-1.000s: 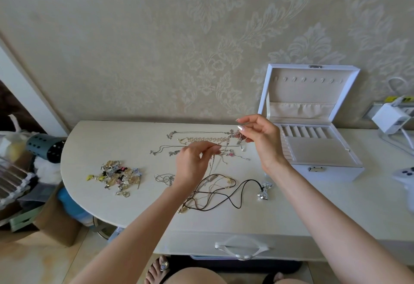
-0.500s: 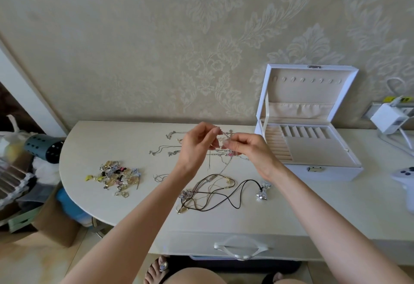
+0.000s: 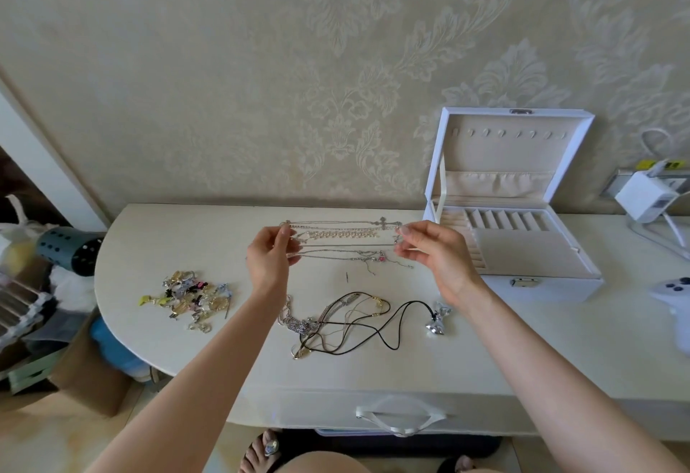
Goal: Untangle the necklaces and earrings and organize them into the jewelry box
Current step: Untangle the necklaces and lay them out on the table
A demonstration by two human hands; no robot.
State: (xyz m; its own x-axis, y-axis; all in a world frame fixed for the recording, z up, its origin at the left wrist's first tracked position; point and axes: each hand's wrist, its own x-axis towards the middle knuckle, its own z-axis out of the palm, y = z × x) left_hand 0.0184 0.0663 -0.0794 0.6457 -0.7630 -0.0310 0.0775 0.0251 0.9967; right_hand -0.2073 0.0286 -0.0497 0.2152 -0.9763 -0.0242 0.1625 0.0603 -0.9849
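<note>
Head view, 1 frame

- Left hand (image 3: pixel 269 259): raised over the back half of the white table (image 3: pixel 522 342). Thumb and forefinger are pressed together on the left end of a fine silver chain (image 3: pixel 343 227), and the other fingers are loosely curled
- Right hand (image 3: pixel 429 252): thumb and forefinger pinch the right end of the same chain, and the remaining fingers are bent inward
- The chain runs roughly level and taut between the 2 hands. Cannot tell whether it touches the tabletop
- Laid-out necklaces under and beside it lie in near-parallel rows: a cross necklace (image 3: pixel 382 221) farthest back, then a pearl strand (image 3: pixel 343 235), then a silver chain with a pink charm (image 3: pixel 381 258)
- Tangle (image 3: pixel 328 323) nearer the front edge holds mixed metal chains and a black cord (image 3: pixel 392 327). A silver bow pendant (image 3: pixel 437 321) lies at its right end
- Earring pile (image 3: pixel 186 297): left of the tangle, well apart from it and mixed in colour
- Jewelry box (image 3: pixel 541 287): on the table to the right, just beside the right hand. Its lid stands open against the wall, and the tray shows ring rolls and small slots
- White charger (image 3: pixel 646 196) is plugged in at the far right
</note>
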